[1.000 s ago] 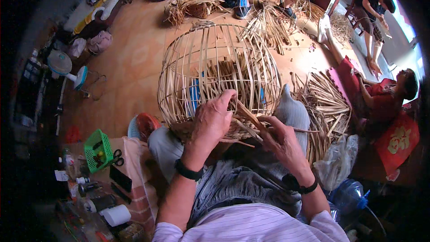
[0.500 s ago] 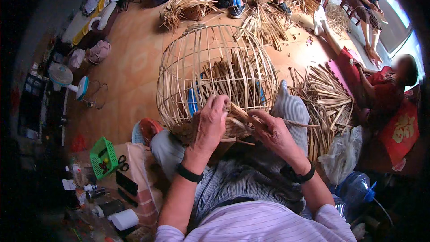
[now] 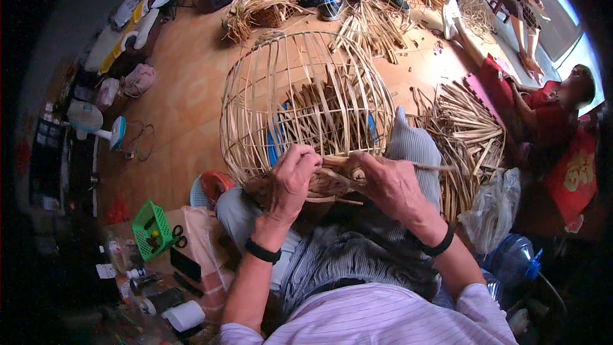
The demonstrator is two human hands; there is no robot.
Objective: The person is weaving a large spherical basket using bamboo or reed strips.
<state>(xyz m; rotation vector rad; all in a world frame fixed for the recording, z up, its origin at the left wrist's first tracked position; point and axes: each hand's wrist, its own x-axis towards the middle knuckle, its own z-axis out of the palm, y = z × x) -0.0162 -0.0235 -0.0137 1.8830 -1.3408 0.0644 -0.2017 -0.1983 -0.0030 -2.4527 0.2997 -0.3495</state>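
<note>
A cage-like basket frame (image 3: 288, 115) of thin pale ribs and hoops stands against my knees, its near edge under my hands. My left hand (image 3: 294, 176) pinches a dried plant strip (image 3: 336, 161) at that edge, fingers curled. At the strip's other end my right hand (image 3: 388, 182) is closed on it, and a loose tail sticks out to the right past my knee. Below, the woven part of the near edge is partly hidden by my hands. Through the ribs show cut dried stalks (image 3: 338, 99) and a blue curved rim (image 3: 273, 144).
Dried strips (image 3: 469, 131) lie piled at the right, beside a seated person in red (image 3: 546, 112). A clear plastic bag (image 3: 491, 207) and water jug (image 3: 514, 259) sit near my right arm. Left are a green basket (image 3: 152, 230), scissors (image 3: 180, 236) and a fan (image 3: 86, 115).
My left hand has lowered slightly and turned flatter; my right hand has shifted a little right and upward. The strip between them now lies more level. The view has moved slightly.
</note>
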